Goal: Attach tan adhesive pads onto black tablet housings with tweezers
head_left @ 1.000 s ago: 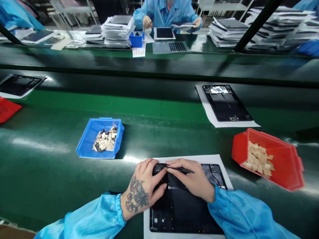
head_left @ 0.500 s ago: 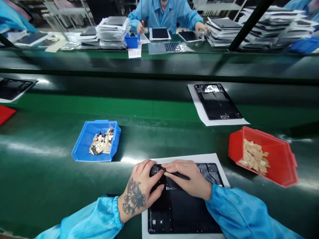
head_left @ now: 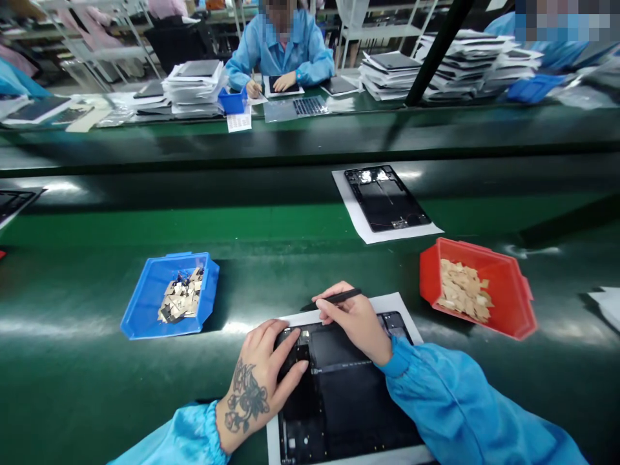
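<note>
An opened black tablet body (head_left: pixel 363 407) lies on a white sheet (head_left: pixel 405 316) in front of me. My left hand (head_left: pixel 256 378) rests on the tablet's upper left corner, with thumb and fingers apart and nothing gripped. Above the tablet's top edge, my right hand (head_left: pixel 356 323) pinches a slim black pointed tool (head_left: pixel 345 296). Its tip points left and stands over the edge of the white sheet, apart from the left fingers. The exact kind of tool cannot be made out.
A blue bin (head_left: pixel 140 310) with small tan and dark pieces stands left; a red bin (head_left: pixel 508 284) with tan pieces stands right. Another opened tablet (head_left: pixel 387 200) lies on paper further back. Across the bench, a person in blue (head_left: pixel 276 58) works among paper-and-tablet stacks (head_left: pixel 194 90).
My right hand has lifted the black tool away from the tablet's top left corner, and the tool now lies beyond the edge. My left hand stays on the corner. The view has shifted right.
</note>
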Motion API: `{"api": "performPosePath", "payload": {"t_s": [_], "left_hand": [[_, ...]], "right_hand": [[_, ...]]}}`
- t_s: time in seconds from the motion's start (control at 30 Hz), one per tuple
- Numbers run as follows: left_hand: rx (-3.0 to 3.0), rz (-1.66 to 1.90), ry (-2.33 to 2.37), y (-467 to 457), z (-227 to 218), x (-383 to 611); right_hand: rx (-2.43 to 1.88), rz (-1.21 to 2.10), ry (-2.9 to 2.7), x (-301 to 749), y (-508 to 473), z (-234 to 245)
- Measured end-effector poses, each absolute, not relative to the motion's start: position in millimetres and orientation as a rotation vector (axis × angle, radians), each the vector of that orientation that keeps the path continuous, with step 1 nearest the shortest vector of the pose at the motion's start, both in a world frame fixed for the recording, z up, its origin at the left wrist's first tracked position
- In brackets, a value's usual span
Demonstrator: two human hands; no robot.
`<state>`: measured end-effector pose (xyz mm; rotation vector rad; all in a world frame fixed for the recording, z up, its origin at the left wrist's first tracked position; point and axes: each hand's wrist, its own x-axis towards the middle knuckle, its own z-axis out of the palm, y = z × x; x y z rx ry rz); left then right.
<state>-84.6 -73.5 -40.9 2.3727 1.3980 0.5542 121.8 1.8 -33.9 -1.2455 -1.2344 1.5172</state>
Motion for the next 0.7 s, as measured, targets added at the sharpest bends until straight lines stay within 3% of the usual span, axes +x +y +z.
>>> {"api": "performPosePath", "payload": {"t_s": [0.23,0.43,0.53,0.7], "left_hand": [[2.293,0.597,1.486,-53.9,-42.1,-81.0],[2.378,0.28,1.537,-25.3,-37.8,-65.3],[2.467,0.301,1.516,-19.3,-36.0,-63.2],[2.558,0.532,1.474,22.0,-6.3,-77.9]], "right_hand": [[-1.257,1.394,-1.284,119.7,-5.5,-32.6],[-1.041,1.203,-1.506,112.6,-48.4,8.1],[-0.95,1.288,-1.606,107.9,-77.1,6.0],[-0.581,1.648,-1.637,97.8,-102.1,-36.5]]}}
